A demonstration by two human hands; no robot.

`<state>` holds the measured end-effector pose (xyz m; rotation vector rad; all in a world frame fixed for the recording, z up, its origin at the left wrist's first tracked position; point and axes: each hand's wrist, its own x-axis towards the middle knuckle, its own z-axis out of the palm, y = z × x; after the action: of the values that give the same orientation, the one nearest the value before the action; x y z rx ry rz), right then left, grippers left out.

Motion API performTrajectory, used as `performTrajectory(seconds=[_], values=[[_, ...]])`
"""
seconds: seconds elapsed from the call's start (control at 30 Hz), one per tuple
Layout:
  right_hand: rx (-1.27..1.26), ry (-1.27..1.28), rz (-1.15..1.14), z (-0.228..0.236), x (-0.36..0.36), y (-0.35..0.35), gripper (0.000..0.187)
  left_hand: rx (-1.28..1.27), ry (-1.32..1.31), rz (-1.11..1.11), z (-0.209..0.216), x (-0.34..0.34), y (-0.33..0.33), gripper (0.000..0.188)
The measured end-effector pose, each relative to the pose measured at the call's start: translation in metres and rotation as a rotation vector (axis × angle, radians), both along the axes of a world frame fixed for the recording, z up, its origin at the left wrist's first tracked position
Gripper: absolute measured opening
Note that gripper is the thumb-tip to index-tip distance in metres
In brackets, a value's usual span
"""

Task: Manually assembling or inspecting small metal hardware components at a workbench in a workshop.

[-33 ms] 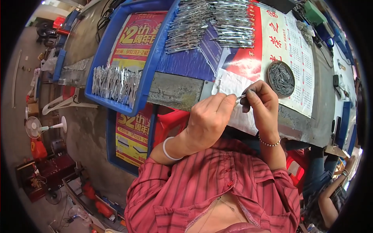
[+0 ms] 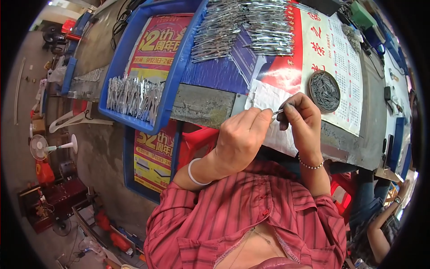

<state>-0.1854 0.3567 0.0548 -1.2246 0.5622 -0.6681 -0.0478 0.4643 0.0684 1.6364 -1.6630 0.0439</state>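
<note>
Hardly anything has moved since the earlier glimpse; both hands keep the same pose. Between them, in front of the chest, is a small silvery piece (image 2: 278, 111). The left hand (image 2: 242, 136) has thumb and fingers pressed together at its left end, the rest curled in; the right hand (image 2: 305, 119) pinches the other end between thumb and fingertips. I can't make out the tip itself, the fingers cover it. Just beyond lies a white sheet (image 2: 267, 93) on the worktop (image 2: 197, 105). To the right, a round dish (image 2: 339, 97) of dark slim pieces (image 2: 324, 89) sits on a calendar sheet (image 2: 351, 67). Farther back are heaped silvery strips (image 2: 268, 31); on the left, a blue tray (image 2: 174, 89) holds another bunch (image 2: 134, 99). Off to the far left stands a white fan (image 2: 39, 146).
</note>
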Motion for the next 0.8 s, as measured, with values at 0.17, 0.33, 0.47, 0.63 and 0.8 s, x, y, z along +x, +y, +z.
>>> performTrajectory(seconds=[0.17, 0.33, 0.47, 0.63, 0.8], values=[[0.036, -0.004, 0.019, 0.003, 0.008, 0.002, 0.014, -0.025, -0.061, 0.012, 0.006, 0.005, 0.001, 0.023], [0.058, -0.027, 0.02, 0.004, 0.015, 0.0, 0.015, -0.021, -0.1, 0.024, 0.011, 0.01, 0.0, 0.023], [0.067, -0.036, 0.017, 0.007, 0.015, -0.005, 0.014, 0.004, -0.135, 0.025, 0.018, 0.009, -0.005, 0.023], [0.023, -0.04, -0.03, 0.007, -0.002, -0.02, 0.012, 0.033, 0.015, -0.041, 0.024, 0.0, -0.026, 0.024], [-0.167, 0.059, -0.26, 0.003, -0.042, -0.03, 0.01, -0.003, 0.19, -0.14, 0.042, 0.008, -0.062, 0.015]])
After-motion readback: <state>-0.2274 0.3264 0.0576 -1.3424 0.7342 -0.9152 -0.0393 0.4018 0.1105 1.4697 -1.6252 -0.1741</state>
